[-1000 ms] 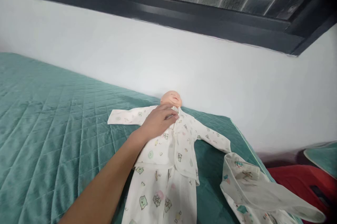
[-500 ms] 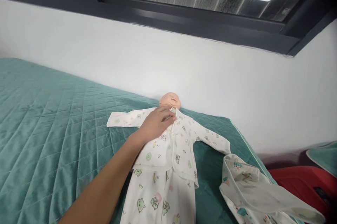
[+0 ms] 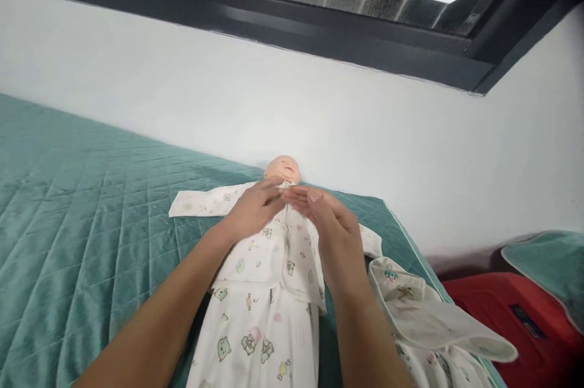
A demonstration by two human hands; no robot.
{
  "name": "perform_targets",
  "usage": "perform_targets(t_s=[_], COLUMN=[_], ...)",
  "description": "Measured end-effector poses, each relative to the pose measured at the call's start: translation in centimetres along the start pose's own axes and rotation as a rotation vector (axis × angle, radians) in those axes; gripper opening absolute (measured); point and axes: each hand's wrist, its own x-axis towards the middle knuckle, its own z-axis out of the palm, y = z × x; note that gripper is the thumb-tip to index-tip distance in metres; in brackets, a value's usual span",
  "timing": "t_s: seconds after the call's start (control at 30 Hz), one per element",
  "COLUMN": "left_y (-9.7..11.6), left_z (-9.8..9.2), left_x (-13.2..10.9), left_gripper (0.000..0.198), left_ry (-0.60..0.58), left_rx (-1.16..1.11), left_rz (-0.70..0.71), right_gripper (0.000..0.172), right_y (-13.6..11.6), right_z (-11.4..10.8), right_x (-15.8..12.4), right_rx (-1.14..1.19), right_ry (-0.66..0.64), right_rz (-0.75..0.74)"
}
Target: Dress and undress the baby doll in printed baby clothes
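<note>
A doll (image 3: 281, 169) lies on its back, dressed in a white baby shirt (image 3: 260, 257) with small animal prints and matching pants (image 3: 255, 345). The shirt is closed down the front, its sleeves spread to the sides. My left hand (image 3: 255, 208) rests on the upper chest, thumb and fingers closed on the cloth at the collar. From the right, my right hand (image 3: 335, 224) meets it at the collar, fingers stretched out and thumb apart from the fingertips. The fingertips overlap there, so the exact contact is hard to see.
A green quilted cover (image 3: 91, 242) lies under the doll, against a white wall (image 3: 365, 132). Another printed white baby garment (image 3: 433, 315) lies crumpled on the right. Beyond the edge are a red object (image 3: 506, 309) and green cloth (image 3: 547, 266). A dark-framed window (image 3: 319, 23) is above.
My right hand has come into view and reached the shirt's collar beside my left hand, which stays there. The view has shifted slightly to the right.
</note>
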Motion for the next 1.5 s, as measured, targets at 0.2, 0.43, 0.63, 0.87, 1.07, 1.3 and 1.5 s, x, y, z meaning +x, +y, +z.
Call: perform_targets(t_s=[0.2, 0.43, 0.63, 0.87, 1.07, 1.3, 1.5], left_y=[-0.1, -0.9, -0.5, 0.2, 0.2, 0.4, 0.1], left_z=[0.0, -0.1, -0.1, 0.0, -0.1, 0.0, 0.0], left_x=[0.1, 0.1, 0.1, 0.1, 0.1, 0.2, 0.3], left_gripper=[0.034, 0.031, 0.027, 0.021, 0.022, 0.021, 0.027], left_ry=[-0.032, -0.033, -0.019, 0.010, -0.011, 0.012, 0.028], left_rx=[-0.020, -0.076, -0.110, -0.133, -0.149, -0.114, -0.143], left_rz=[-0.078, -0.066, -0.066, -0.126, -0.113, -0.104, -0.070], right_gripper=[0.017, 0.013, 0.015, 0.016, 0.017, 0.018, 0.021], right_y=[6.5, 7.0, 6.9, 6.7, 6.7, 7.1, 7.6], right_z=[-0.7, -0.5, -0.4, -0.3, -0.1, 0.1, -0.1], right_x=[2.6, 2.2, 1.9, 2.0, 2.4, 2.5, 2.7], right_rx=[-0.348, -0.251, -0.289, -0.297, -0.135, -0.107, -0.110], right_ry=[0.174, 0.149, 0.150, 0.109, 0.183, 0.218, 0.188], right_rz=[-0.022, -0.068, -0.072, 0.001, 0.131, 0.113, 0.054])
